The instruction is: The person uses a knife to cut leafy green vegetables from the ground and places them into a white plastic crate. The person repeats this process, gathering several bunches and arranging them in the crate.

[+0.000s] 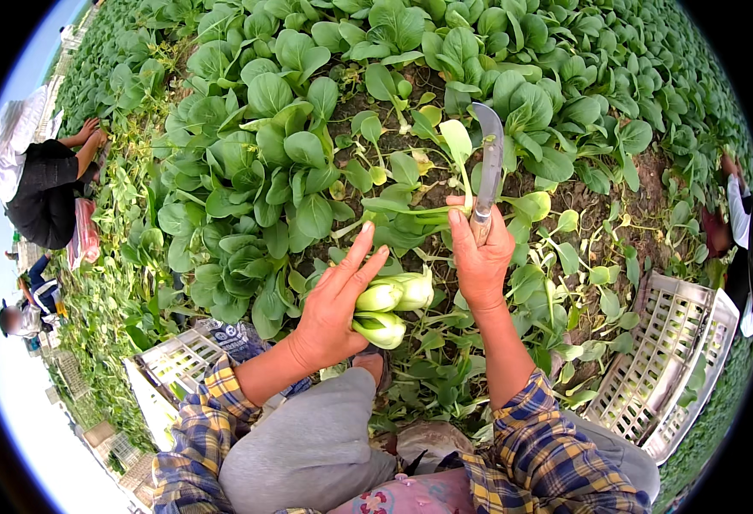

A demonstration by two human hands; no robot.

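Observation:
My left hand (334, 302) holds several bok choy heads (399, 299) in its palm, with their pale stem bases facing right. Two of its fingers point up and away from the bunch. My right hand (482, 257) grips the wooden handle of a curved harvesting knife (490, 154), its blade pointing up. Some loose bok choy leaves (456, 144) with pale stalks are also pinched between that hand's thumb and fingers. Growing bok choy plants (273, 154) stand beyond my left hand. Trimmed leaves lie on the soil below and around both hands.
A white plastic crate (653, 360) stands tilted at the right, and another crate (180, 360) holding greens is at the lower left. A co-worker (42, 167) crouches at the far left. Another person (35, 308) is farther back, and part of a person (739, 218) shows at the right rim.

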